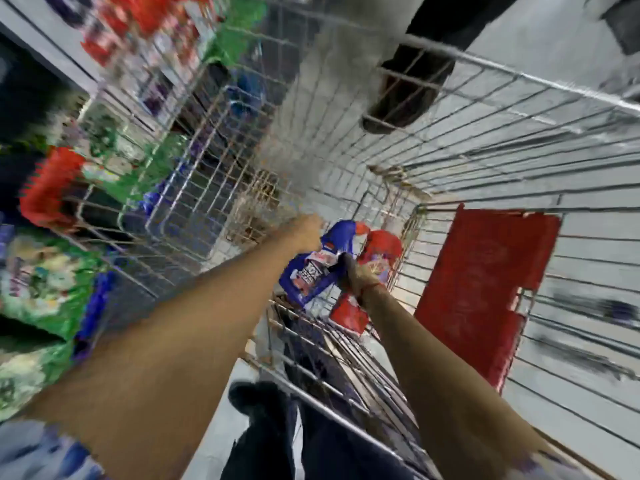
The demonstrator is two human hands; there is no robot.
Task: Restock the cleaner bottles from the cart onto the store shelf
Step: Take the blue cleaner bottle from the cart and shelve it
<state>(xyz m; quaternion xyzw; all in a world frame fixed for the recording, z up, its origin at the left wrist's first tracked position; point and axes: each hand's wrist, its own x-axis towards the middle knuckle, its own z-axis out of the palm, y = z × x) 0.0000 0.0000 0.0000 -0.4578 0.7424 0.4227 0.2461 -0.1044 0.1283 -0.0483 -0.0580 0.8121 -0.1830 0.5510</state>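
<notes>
Arms reach into cart point(485, 140), hands point(308, 233) point(356, 275) gripping bottles point(311, 271).

Blue bottle point(313, 268) & red bottle point(375, 258) side by side in wire cart point(485, 140).

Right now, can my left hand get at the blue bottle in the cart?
Probably yes. The left hand is already down inside the cart at the blue bottle, with nothing between them. The blur hides whether the fingers have closed on it.
</notes>
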